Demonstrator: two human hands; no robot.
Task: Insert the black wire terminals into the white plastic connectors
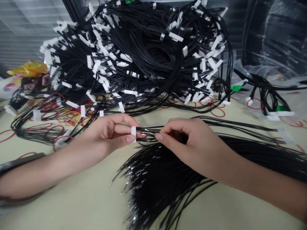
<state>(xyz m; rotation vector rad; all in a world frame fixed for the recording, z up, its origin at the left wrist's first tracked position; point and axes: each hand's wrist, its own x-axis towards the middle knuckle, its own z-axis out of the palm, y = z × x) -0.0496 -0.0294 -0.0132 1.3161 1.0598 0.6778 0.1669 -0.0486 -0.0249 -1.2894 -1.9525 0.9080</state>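
The left hand (pixel 107 134) has thumb and fingers clamped on a white connector (pixel 133 133); just beside it, the right hand (pixel 184 143) pinches thin black wires (pixel 148 131) between its fingertips.

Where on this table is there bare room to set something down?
The largest bare patch of table lies below the left hand, bordered by the left forearm and the fan of loose black wires. A narrower strip runs between the right hand and the wire pile. The pile is most crowded.

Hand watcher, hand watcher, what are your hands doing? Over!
Left hand pinching white plastic connector. Right hand pinching black wire ends beside it. Loose black wires below, nothing blocking. Over.
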